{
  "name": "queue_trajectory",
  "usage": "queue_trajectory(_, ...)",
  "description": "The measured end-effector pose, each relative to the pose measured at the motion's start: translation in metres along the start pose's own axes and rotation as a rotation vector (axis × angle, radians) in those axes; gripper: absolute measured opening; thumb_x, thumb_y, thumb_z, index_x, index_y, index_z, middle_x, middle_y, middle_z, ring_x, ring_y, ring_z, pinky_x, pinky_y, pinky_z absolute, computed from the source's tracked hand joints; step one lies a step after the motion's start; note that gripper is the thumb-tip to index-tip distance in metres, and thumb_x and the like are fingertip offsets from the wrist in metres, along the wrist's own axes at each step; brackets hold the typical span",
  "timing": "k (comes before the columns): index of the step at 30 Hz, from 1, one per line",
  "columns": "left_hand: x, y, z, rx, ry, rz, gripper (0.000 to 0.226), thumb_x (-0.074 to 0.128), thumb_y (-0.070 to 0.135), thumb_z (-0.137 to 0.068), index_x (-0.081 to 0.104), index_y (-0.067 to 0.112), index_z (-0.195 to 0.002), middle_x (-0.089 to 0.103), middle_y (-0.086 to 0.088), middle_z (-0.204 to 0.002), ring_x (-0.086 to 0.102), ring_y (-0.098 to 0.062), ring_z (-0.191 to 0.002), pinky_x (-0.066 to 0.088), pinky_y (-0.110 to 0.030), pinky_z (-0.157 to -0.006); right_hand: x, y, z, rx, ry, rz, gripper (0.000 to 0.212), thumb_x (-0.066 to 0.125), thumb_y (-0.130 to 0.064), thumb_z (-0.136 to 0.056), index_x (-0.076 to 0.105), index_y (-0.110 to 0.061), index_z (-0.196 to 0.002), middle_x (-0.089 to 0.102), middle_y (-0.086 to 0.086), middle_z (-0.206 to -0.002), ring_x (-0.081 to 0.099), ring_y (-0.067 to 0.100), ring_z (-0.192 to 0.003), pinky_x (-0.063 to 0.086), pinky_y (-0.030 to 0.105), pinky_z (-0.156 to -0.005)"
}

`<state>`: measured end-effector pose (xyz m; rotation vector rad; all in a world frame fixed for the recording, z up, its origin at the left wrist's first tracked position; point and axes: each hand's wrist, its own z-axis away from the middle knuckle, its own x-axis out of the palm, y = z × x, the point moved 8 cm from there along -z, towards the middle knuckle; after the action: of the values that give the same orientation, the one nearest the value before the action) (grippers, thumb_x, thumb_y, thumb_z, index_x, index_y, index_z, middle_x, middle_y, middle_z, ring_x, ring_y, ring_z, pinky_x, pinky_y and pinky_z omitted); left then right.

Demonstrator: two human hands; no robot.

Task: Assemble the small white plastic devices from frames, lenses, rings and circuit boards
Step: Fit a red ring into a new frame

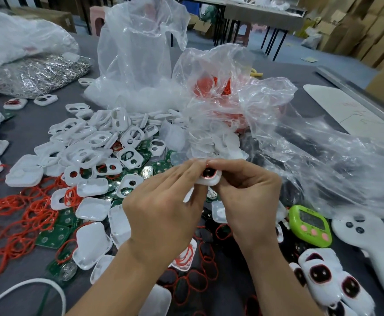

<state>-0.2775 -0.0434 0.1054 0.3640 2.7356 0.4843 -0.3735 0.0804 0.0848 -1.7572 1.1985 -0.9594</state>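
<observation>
Both hands hold one small white frame (pixel 209 177) with a red ring in its round opening, lifted above the table's middle. My left hand (pixel 163 210) grips its left side, fingers curled over the top edge. My right hand (pixel 245 197) pinches its right side with thumb and forefinger. A heap of white frames (pixel 95 144) lies behind and to the left. Red rings (pixel 24 220) are scattered at the left. Green circuit boards (pixel 51 237) and clear lens covers (pixel 93 208) lie among them. Finished devices (pixel 330 277) are piled at the lower right.
Crumpled clear plastic bags (pixel 277 124) rise behind the hands; one holds red rings. A green timer (pixel 309 224) and a white controller (pixel 373 242) lie at the right. A bag of silver metal parts (pixel 38 74) is at the far left. A white cord (pixel 26 286) curves at the lower left.
</observation>
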Motion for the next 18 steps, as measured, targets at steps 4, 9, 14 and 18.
queue_trajectory(4, -0.003, 0.002, 0.0, 0.012, 0.004, -0.024, 0.016, 0.07, 0.023, -0.098, 0.082, 0.019, -0.106, 0.078, 0.007, -0.106, 0.067, -0.001, -0.103, 0.053, -0.021, -0.082, 0.001, -0.004, 0.002, -0.04, -0.011, 0.047, 0.019, 0.081, 0.008, -0.081, 0.081, -0.008, -0.092, 0.081, 0.004, -0.091, 0.079, 0.024, -0.089, 0.063, 0.033, -0.08)
queue_trajectory(9, -0.006, 0.005, 0.0, 0.029, -0.004, -0.023, 0.017, 0.068, 0.023, -0.099, 0.082, 0.019, -0.107, 0.077, 0.006, -0.107, 0.072, -0.008, -0.103, 0.059, -0.03, -0.078, -0.001, -0.012, 0.004, -0.106, -0.001, 0.161, 0.027, 0.083, 0.008, -0.08, 0.082, -0.017, -0.092, 0.081, -0.005, -0.09, 0.079, 0.017, -0.088, 0.062, 0.028, -0.078)
queue_trajectory(14, -0.007, 0.003, 0.0, 0.019, -0.027, -0.038, 0.016, 0.07, 0.021, -0.097, 0.082, 0.02, -0.108, 0.077, 0.006, -0.112, 0.073, -0.01, -0.106, 0.056, -0.026, -0.085, 0.0, -0.016, 0.006, -0.135, 0.008, 0.236, 0.025, 0.085, 0.003, -0.08, 0.081, -0.018, -0.093, 0.081, -0.009, -0.09, 0.079, 0.013, -0.086, 0.062, 0.026, -0.078)
queue_trajectory(18, -0.008, 0.003, -0.001, 0.014, -0.026, -0.016, 0.017, 0.07, 0.02, -0.097, 0.081, 0.019, -0.11, 0.076, 0.005, -0.114, 0.072, -0.011, -0.109, 0.056, -0.026, -0.088, 0.0, -0.023, 0.008, -0.169, 0.026, 0.272, 0.025, 0.086, -0.003, -0.081, 0.081, -0.023, -0.094, 0.08, -0.013, -0.089, 0.078, 0.011, -0.083, 0.06, 0.022, -0.075)
